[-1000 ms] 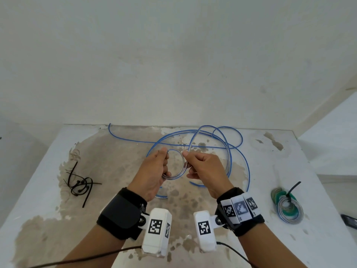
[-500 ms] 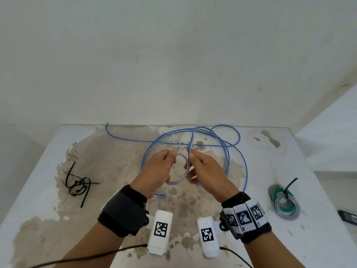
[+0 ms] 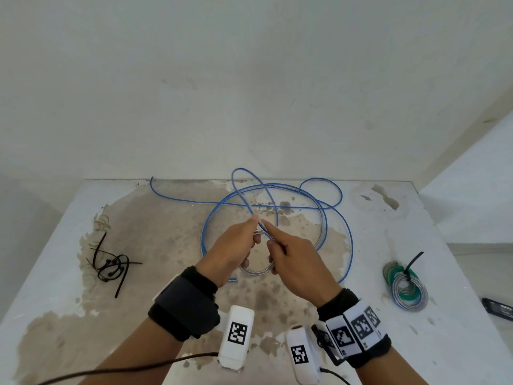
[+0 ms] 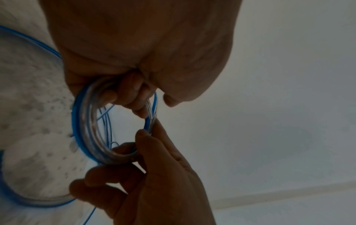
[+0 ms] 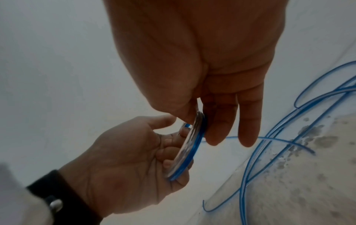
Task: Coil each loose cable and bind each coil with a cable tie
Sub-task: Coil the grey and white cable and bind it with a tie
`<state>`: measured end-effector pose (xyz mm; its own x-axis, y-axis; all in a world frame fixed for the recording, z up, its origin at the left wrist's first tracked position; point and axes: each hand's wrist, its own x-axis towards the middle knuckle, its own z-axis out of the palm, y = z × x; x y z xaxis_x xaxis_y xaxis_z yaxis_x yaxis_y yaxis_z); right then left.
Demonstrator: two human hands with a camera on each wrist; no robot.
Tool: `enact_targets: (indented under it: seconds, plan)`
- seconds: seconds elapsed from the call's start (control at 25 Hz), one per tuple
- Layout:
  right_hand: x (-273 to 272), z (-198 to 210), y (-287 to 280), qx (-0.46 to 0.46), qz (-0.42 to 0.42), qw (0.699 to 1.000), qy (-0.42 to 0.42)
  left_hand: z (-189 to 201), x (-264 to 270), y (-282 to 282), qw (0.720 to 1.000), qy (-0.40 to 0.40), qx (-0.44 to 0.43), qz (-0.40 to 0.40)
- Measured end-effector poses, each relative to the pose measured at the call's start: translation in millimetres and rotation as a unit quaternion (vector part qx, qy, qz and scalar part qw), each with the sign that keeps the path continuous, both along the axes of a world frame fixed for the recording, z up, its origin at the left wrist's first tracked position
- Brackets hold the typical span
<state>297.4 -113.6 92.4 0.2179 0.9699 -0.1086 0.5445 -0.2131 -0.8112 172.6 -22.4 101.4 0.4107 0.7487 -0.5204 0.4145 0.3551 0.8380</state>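
A thin blue cable (image 3: 344,237) sprawls in wide loops over the stained table (image 3: 172,226). Part of it is wound into a small coil (image 3: 256,271) held up between my hands. My left hand (image 3: 236,245) grips the coil's left side with curled fingers (image 4: 127,92). My right hand (image 3: 290,254) pinches the coil's right side between thumb and forefinger (image 4: 144,135), its other fingers (image 5: 248,121) straight. One free loop of cable (image 3: 241,173) stands up beyond my fingertips. A heap of black cable ties (image 3: 111,266) lies at the table's left.
At the right of the table lies a green and grey coil (image 3: 406,287) bound with a black tie. A dark flat device (image 3: 499,309) sits at the far right edge. White walls close the table's back and right side.
My fingertips have come together above the small coil, which now hangs lower between my hands. A loop of the loose cable has lifted off the table behind them.
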Motion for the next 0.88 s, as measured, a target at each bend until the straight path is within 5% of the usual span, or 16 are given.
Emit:
enact_targets:
  seconds: [0.24, 0.44, 0.64, 0.88]
  plan:
    - [-4, -4, -19, 0.034, 0.0, 0.999, -0.001, -5, 6, -14, 0.999, 0.022, 0.045, -0.017]
    - [11, -2, -29, 0.046, -0.099, 0.993, 0.055, -3, 20, -31, 0.981, 0.059, 0.161, -0.09]
    - [38, 16, -38, 0.029, -0.089, 0.995, 0.043, 5, 45, -49, 0.956, 0.085, 0.265, -0.089]
    - [66, 27, -46, 0.041, -0.067, 0.996, 0.031, 6, 68, -63, 0.984, 0.003, 0.176, 0.007]
